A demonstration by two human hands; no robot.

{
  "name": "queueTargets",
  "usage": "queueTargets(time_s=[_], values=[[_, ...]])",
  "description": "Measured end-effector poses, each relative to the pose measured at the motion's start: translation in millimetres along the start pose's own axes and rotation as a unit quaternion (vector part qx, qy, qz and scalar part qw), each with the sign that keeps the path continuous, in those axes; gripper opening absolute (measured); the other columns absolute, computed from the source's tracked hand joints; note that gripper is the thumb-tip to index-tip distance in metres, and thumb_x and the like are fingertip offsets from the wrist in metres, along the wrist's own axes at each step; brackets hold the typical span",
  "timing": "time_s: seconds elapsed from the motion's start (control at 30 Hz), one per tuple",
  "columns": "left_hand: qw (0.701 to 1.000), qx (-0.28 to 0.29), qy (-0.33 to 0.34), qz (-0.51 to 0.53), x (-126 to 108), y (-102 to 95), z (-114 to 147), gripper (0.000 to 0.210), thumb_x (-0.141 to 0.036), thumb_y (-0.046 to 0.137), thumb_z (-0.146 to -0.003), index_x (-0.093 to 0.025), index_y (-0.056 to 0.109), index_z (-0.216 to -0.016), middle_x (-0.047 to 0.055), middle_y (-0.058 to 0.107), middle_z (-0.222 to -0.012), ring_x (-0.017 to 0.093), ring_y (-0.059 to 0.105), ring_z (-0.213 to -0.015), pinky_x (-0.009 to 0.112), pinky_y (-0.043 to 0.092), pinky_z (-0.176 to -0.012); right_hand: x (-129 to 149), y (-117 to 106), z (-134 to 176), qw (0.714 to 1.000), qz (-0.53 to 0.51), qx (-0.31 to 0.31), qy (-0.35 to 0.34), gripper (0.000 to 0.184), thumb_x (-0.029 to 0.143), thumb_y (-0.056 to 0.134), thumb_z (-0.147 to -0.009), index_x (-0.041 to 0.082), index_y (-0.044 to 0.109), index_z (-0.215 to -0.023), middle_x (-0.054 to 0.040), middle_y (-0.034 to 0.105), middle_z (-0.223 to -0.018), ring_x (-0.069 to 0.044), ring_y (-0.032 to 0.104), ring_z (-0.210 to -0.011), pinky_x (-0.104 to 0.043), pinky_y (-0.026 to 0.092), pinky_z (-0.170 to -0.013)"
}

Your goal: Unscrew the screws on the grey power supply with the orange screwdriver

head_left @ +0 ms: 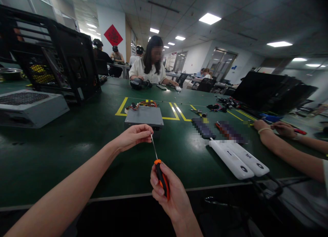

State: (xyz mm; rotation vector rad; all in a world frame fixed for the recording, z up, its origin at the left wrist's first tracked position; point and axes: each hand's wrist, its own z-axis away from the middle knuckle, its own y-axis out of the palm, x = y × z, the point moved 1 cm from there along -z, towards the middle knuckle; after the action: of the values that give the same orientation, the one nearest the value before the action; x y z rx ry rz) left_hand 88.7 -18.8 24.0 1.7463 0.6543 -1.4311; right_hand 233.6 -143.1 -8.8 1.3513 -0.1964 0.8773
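A screwdriver (162, 180) with an orange and black handle is gripped in my right hand (174, 192), its thin metal shaft slanting up and to the left. At the shaft's far end, the thumb and fingers of my left hand (133, 137) are pinched together, touching the tip. Whether a small part sits between those fingertips is too small to make out. Just behind my left hand lies a grey computer power supply (145, 116), with a bundle of coloured cables (146, 104) at its back; my hand hides part of its front.
On the left stand an open black computer case (74, 66) and another power supply (33, 109). White power banks (238, 160), blurred phone-like items (204, 128) and cables (222, 103) lie to the right. A co-worker's hands (263, 126) work at the right; another person (150, 64) sits opposite.
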Motion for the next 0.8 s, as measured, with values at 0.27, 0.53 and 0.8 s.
queueTargets(time_s=[0.27, 0.53, 0.8], values=[[0.995, 0.025, -0.006, -0.096, -7.5, -6.1, 3.3, 0.017, -0.027, 0.061, -0.074, -0.013, 0.057, -0.082, 0.0, 0.056, -0.072, 0.008, 0.053, -0.065, 0.023, 0.042, -0.064, 0.8, -0.1, 2.0, 0.999, -0.011, -0.003, 0.033, 0.028, 0.035, 0.066, -0.068, 0.011, 0.057, -0.081, 0.0047, 0.05, -0.053, 0.001, 0.032, -0.035, -0.01, 0.015, -0.03], [0.99, 0.022, -0.006, -0.14, -8.0, -2.2, 1.5, 0.019, -0.026, 0.06, -0.071, -0.014, 0.056, -0.086, -0.002, 0.053, -0.073, 0.008, 0.051, -0.065, 0.024, 0.042, -0.063, 0.2, 3.3, 3.1, 0.999, -0.013, 0.0, 0.037, 0.026, 0.034, 0.064, -0.071, 0.012, 0.055, -0.081, 0.0044, 0.05, -0.056, 0.001, 0.032, -0.035, -0.01, 0.015, -0.03], [0.998, 0.007, -0.007, -0.059, -1.1, 3.0, -1.3, 0.021, -0.021, 0.059, -0.072, -0.016, 0.055, -0.091, -0.002, 0.052, -0.074, 0.007, 0.049, -0.065, 0.024, 0.043, -0.067, -0.1, 2.1, 1.7, 0.997, -0.049, 0.017, 0.05, 0.023, 0.031, 0.062, -0.073, 0.012, 0.055, -0.083, 0.0043, 0.05, -0.057, 0.001, 0.031, -0.037, -0.009, 0.016, -0.03]])
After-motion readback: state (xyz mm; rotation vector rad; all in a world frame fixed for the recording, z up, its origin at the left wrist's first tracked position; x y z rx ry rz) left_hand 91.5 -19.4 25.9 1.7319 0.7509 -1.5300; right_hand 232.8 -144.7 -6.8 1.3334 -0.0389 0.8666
